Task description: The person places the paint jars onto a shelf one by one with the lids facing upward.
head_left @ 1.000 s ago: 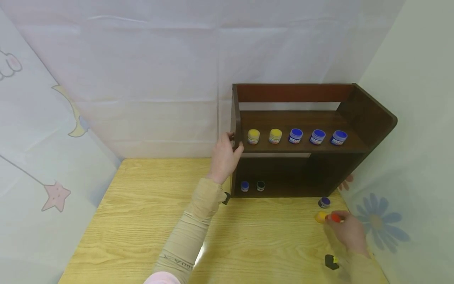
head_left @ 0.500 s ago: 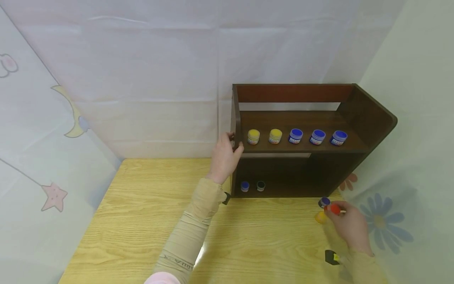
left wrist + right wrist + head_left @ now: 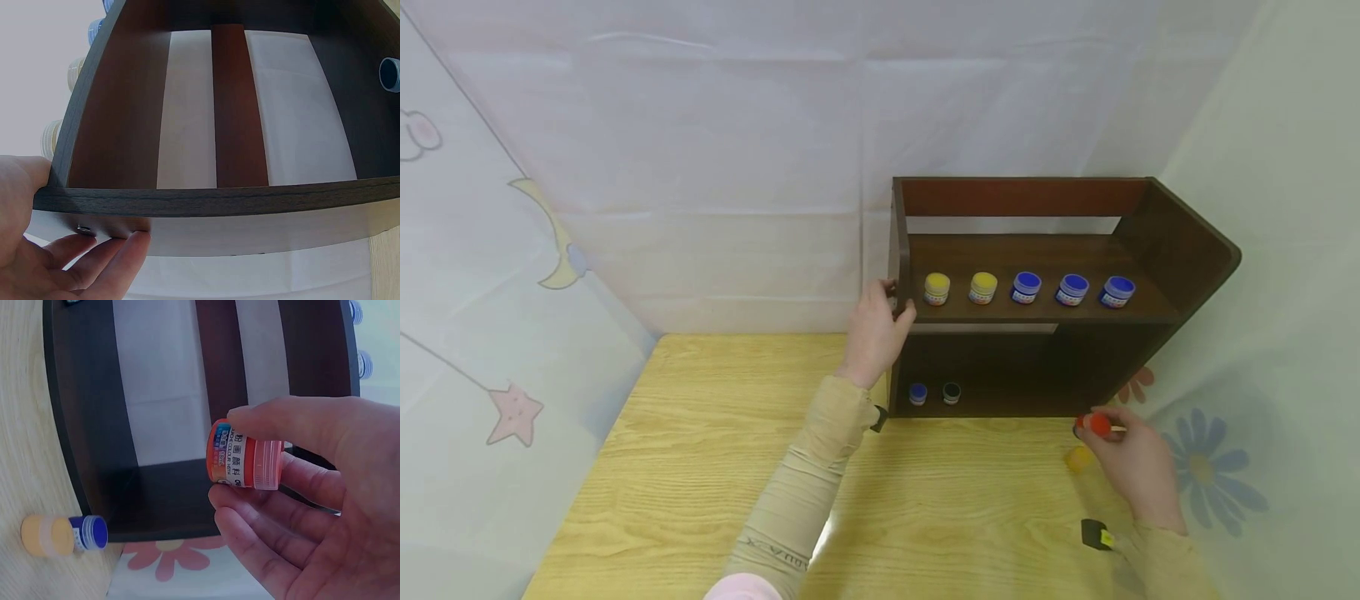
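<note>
My left hand (image 3: 872, 333) grips the front edge of the left side panel of a dark brown two-tier shelf (image 3: 1037, 318). In the left wrist view its fingers (image 3: 128, 256) lie on the panel's outer face, the thumb at the front edge. My right hand (image 3: 1135, 467) pinches a red paint jar (image 3: 234, 456) between thumb and fingers, in front of the shelf's lower right corner. Behind that jar, in the head view, a dark blue jar (image 3: 92, 533) is mostly hidden. An orange-yellow jar (image 3: 47, 535) is beside it on the table.
Two yellow jars, one being the leftmost jar (image 3: 936, 288), and three blue jars, including a middle one (image 3: 1026, 287), line the upper tier. A small blue jar (image 3: 917, 394) and a dark-lidded jar (image 3: 951, 393) stand on the lower tier. A wall sheet (image 3: 1262, 375) borders the right.
My right hand has moved away from me, toward the shelf, carrying the red jar from by the orange-yellow jar to over the dark blue one. My left hand has stayed put.
</note>
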`<state>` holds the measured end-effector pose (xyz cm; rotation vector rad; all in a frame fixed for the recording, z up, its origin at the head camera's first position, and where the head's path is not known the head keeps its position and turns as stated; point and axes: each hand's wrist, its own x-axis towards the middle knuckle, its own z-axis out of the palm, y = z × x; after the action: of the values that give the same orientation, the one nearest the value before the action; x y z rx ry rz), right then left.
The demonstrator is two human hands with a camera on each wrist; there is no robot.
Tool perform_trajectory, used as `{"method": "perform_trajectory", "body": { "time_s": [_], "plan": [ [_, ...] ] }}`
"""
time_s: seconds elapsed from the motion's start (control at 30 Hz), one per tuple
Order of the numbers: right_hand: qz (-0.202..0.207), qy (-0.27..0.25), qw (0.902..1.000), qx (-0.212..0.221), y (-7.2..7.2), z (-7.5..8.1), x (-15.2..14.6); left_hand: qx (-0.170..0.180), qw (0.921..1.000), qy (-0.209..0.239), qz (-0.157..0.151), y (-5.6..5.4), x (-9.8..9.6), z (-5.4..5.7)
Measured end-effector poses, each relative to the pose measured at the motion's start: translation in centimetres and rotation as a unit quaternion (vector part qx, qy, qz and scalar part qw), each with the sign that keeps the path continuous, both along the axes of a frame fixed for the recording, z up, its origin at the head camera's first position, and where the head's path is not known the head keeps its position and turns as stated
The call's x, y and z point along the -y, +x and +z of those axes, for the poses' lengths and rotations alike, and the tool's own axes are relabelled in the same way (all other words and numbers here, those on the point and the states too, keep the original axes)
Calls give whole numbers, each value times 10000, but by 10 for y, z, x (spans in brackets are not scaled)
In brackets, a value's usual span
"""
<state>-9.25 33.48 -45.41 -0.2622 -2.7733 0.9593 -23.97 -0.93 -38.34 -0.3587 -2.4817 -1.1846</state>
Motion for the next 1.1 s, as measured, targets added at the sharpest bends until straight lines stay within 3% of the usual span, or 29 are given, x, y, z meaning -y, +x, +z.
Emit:
{"method": "perform_trajectory", "body": {
  "time_s": [0.47, 0.63, 1.1],
  "plan": [
    [605, -158, 9932, -984, -14, 0, 21, 68, 10000, 59, -4, -1, 0, 0],
    [734, -448, 9904, -1086, -17, 1, 29, 94, 9999, 18, 30, -1, -1, 0],
    [760, -628, 9889, -1111, -23, -4, 46, -24, 10000, -10, 22, 0, 0, 0]
  ]
}}
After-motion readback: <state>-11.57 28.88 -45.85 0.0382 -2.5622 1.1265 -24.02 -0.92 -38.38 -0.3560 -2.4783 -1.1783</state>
